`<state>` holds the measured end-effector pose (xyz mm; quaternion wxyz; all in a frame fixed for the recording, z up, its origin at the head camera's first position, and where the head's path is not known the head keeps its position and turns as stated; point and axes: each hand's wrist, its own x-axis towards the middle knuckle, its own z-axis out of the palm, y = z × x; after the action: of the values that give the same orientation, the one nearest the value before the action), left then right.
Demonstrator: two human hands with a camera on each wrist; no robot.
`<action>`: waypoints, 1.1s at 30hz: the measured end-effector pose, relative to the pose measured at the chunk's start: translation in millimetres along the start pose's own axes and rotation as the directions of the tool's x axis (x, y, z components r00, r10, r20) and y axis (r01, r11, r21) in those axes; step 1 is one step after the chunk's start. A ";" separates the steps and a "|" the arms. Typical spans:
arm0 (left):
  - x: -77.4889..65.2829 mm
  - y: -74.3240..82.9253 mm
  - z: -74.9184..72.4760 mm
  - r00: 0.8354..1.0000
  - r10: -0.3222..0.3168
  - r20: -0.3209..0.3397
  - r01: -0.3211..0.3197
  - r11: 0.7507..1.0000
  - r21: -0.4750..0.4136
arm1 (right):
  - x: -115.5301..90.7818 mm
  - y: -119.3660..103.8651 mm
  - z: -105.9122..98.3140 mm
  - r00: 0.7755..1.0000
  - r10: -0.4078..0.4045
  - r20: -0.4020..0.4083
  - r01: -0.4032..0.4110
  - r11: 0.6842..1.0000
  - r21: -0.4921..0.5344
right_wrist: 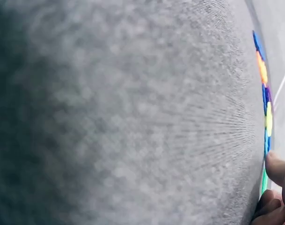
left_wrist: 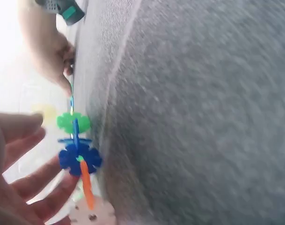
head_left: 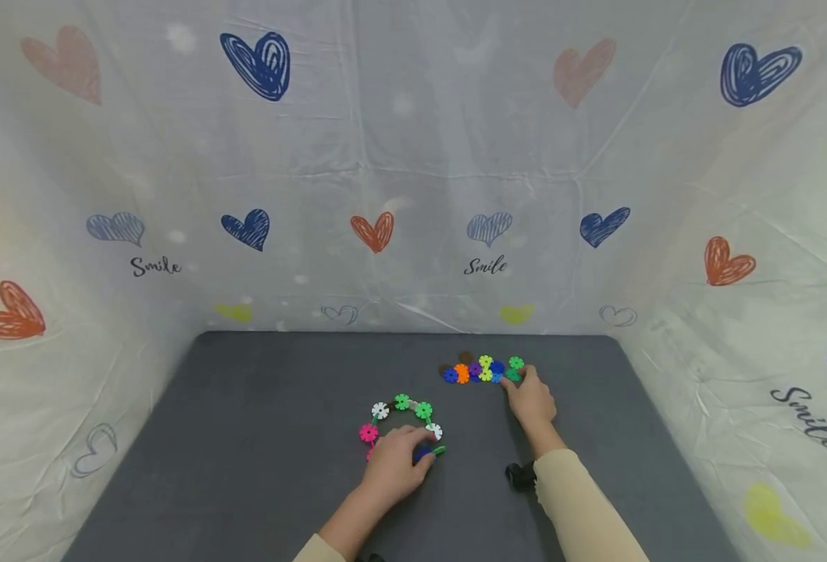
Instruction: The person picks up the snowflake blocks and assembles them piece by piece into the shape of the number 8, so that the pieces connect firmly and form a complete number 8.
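Observation:
A ring of linked flower-shaped plastic discs point(head_left: 402, 401) in white, green and pink lies on the dark table. My left hand point(head_left: 393, 467) is over its near side, partly hiding it. In the left wrist view its thumb stands apart while fingers reach behind a dark blue disc point(left_wrist: 80, 158), beside a green disc point(left_wrist: 67, 123) and an orange disc point(left_wrist: 87, 190). Farther right, my right hand point(head_left: 532, 402) touches the end of a group of loose discs point(head_left: 462, 373). Its thumb and finger are spread about a green disc point(head_left: 513, 375).
Brown discs point(head_left: 465, 357) lie at the back of the loose group, low against the dark table top point(head_left: 258, 437). A black wrist device point(head_left: 521, 476) sits by the right sleeve. White cloth point(head_left: 413, 140) printed with hearts stands behind and at both sides.

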<state>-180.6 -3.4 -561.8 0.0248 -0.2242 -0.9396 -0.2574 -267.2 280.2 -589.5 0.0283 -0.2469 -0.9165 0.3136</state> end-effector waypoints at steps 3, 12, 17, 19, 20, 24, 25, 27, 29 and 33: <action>1.6 4.4 3.0 0.999 0.035 0.038 -0.038 0.997 0.071 | 1.1 -2.3 0.4 1.000 0.012 -0.013 -0.012 1.000 -0.015; 7.0 12.5 10.4 0.997 -0.017 0.074 0.001 0.976 0.219 | 4.0 -1.4 -0.2 0.999 0.037 -0.034 -0.037 0.999 0.001; 8.2 11.8 11.4 0.998 -0.042 0.054 0.031 0.978 0.204 | 7.5 -2.3 -0.8 1.000 0.018 -0.019 -0.018 0.999 -0.027; 7.9 10.3 11.4 0.999 -0.042 0.011 0.040 0.983 0.178 | 8.3 -2.7 -1.5 1.000 0.022 -0.012 -0.023 0.999 -0.028; 7.6 9.2 11.4 0.999 -0.044 -0.018 0.046 0.986 0.160 | 8.6 -2.9 -1.9 1.000 0.029 -0.010 -0.029 0.999 -0.028; 6.9 4.5 9.6 0.987 -0.068 -0.145 0.076 0.996 0.055 | 7.7 -2.7 -4.5 0.999 0.045 -0.004 -0.045 0.999 0.006; 6.9 3.4 8.7 0.982 -0.079 -0.170 0.084 0.996 0.024 | 7.0 -2.6 -5.2 0.999 0.048 -0.002 -0.048 0.999 0.024; 7.1 1.9 5.9 0.974 -0.099 -0.204 0.094 0.995 -0.031 | 4.0 -2.3 -7.2 0.999 0.048 0.004 -0.049 0.996 0.073; 7.7 0.4 3.5 0.967 -0.114 -0.228 0.100 0.992 -0.072 | -0.6 -2.3 -9.0 0.999 0.036 0.008 -0.037 0.991 0.128; 9.2 -2.0 -0.4 0.959 -0.135 -0.250 0.108 0.987 -0.119 | -14.3 -6.2 -12.1 1.000 -0.006 0.016 0.002 0.967 0.253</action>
<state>-189.8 -1.4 -560.9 0.1189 -0.1319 -0.9256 -0.3341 -254.8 276.0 -574.7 0.0523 -0.2368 -0.8696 0.4301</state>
